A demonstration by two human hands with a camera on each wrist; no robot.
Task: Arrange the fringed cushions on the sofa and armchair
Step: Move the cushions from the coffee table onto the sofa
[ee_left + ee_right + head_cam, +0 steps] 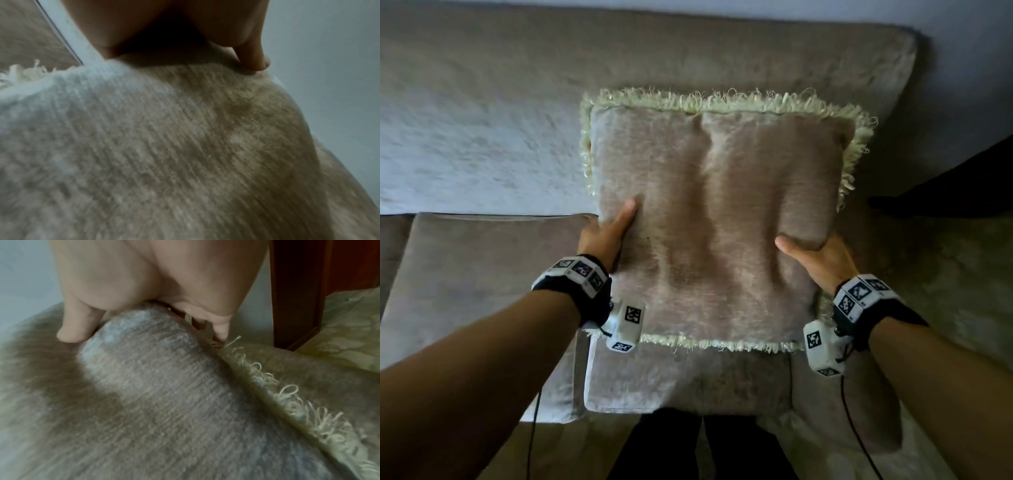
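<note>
Clearly I have the fringed cushion [709, 219] between both hands, filling the middle of the head view, its top edge up against the sofa [482, 102] backrest and its lower edge over the front of a seat pad near the bottom centre. My left hand [607, 234] grips the left side, thumb laid on the face and fingers out of sight behind; my right hand [815, 255] holds the lower right side the same way, thumb on the front and fingers tucked into the fringe [287, 395] behind the seam.

It should be light and very soft, judging by the long dents running down the plush face and the bulge my right thumb [78, 327] raises. The pile looks grippy, not slick, so nothing should slip. I would keep hold of the stuffed body just inside the seam (the looped fringe looks easy to snag or pull loose, so not there). Because it sags, one hand on each side seems best for standing it square.

No containers show in any view, so nothing holds anything here. At the right edge stands a dark wooden post [296, 293], with a pale patterned cloth [349, 331] beside it.
</note>
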